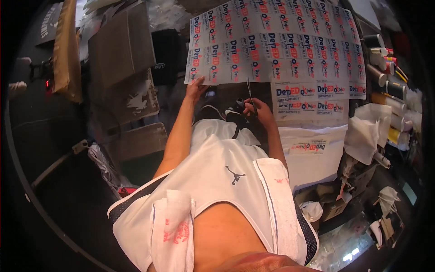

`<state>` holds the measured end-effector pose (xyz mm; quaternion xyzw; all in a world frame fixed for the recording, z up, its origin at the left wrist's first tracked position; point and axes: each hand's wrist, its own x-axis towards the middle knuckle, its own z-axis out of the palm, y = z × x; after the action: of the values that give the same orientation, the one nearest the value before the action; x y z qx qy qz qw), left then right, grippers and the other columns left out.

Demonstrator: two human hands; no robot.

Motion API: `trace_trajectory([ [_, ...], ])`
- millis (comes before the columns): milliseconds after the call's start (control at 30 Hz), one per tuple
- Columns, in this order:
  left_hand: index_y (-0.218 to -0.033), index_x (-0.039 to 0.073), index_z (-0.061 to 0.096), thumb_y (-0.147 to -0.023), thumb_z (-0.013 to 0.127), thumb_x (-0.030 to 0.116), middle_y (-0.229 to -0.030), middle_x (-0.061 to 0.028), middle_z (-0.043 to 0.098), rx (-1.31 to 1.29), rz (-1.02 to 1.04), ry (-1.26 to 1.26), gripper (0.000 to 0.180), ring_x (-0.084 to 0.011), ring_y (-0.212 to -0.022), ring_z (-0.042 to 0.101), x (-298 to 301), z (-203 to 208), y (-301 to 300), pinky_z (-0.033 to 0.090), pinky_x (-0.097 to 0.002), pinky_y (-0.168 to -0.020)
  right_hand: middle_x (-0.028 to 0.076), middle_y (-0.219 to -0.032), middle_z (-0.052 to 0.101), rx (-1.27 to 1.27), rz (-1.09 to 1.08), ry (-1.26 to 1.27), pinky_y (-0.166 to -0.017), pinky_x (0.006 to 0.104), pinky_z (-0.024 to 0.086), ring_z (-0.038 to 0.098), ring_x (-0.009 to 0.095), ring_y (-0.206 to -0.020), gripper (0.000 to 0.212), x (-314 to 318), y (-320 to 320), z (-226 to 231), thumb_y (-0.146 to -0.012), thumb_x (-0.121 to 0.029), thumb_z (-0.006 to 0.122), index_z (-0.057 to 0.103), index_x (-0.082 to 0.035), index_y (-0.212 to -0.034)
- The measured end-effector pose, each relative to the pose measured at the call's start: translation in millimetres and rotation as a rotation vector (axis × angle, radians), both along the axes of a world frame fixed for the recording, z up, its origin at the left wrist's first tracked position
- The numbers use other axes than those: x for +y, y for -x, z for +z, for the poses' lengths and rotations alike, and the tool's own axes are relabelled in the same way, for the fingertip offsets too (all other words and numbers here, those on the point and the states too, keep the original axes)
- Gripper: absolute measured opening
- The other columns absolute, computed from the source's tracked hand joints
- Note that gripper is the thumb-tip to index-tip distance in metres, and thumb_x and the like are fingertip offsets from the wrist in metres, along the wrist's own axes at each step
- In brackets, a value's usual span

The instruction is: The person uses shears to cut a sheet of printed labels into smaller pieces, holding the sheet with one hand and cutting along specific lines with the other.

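Observation:
A large sheet (226,68) printed with repeated red and blue labels is spread out ahead of me. My left hand (195,90) pinches its near edge close to the left corner. In my right hand (261,111) is a pair of scissors (249,93), its thin blades pointing away from me and reaching the sheet's near edge. Whether the blades are parted is too small to tell. Right of the scissors, a smaller printed sheet (290,115) shows larger labels beneath the big sheet's edge. Nearer to me, a white sheet (312,170) carries one small printed label (310,146).
Brown cardboard (120,50) and a black box (168,50) stand on the left, beyond them a long wrapped cardboard piece (68,50). Several rolls and containers (396,90) line the right side, near a crumpled white plastic bag (364,131). White cloths (172,231) hang over my shoulders.

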<state>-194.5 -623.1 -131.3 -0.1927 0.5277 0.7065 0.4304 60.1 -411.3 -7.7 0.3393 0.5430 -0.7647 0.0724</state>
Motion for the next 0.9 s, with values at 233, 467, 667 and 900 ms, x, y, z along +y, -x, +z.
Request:
trace_trajectory([
  [233, -0.127, 0.002, 0.057, -0.096, 0.068, 0.019, -0.115, -0.0146, 0.069, 0.068, -0.066, -0.05, 0.037, -0.0288, -0.101, 0.071, -22, 40, 0, 0.061, -0.0414, -0.087, 0.007, -0.089, 0.071, 0.013, 0.137, 0.044, -0.074, 0.0246, 0.049, 0.063, 0.011, -0.078, 0.038, -25, 8, 13, -0.096, -0.032, 0.069, 0.064, 0.0, -0.116],
  [467, -0.122, 0.0, 0.06, -0.094, 0.071, 0.023, -0.111, -0.0136, 0.072, 0.074, -0.153, 0.003, 0.037, -0.0253, -0.102, 0.071, -45, 61, 0, 0.059, -0.0374, -0.089, 0.009, -0.1, 0.074, -0.038, 0.207, 0.074, -0.075, 0.0245, 0.048, 0.063, 0.01, -0.08, 0.043, -56, 21, 26, -0.096, -0.035, 0.067, 0.062, -0.001, -0.121],
  [667, -0.114, -0.002, 0.063, -0.091, 0.075, 0.024, -0.105, -0.015, 0.073, 0.167, -0.283, 0.02, 0.037, -0.0259, -0.095, 0.074, -57, 75, 7, 0.061, -0.0357, -0.086, 0.008, -0.103, 0.074, -0.023, 0.246, 0.155, -0.074, 0.023, 0.047, 0.064, 0.01, -0.083, 0.05, -83, 44, 30, -0.094, -0.039, 0.069, 0.06, 0.0, -0.125],
  [900, -0.11, -0.003, 0.063, -0.09, 0.076, 0.024, -0.101, -0.0156, 0.073, 0.158, -0.286, -0.013, 0.036, -0.0265, -0.092, 0.074, -64, 76, 8, 0.061, -0.0358, -0.083, 0.009, -0.093, 0.074, -0.024, 0.274, 0.179, -0.067, 0.0236, 0.048, 0.065, 0.011, -0.078, 0.047, -106, 54, 22, -0.094, -0.042, 0.069, 0.066, -0.001, -0.114],
])
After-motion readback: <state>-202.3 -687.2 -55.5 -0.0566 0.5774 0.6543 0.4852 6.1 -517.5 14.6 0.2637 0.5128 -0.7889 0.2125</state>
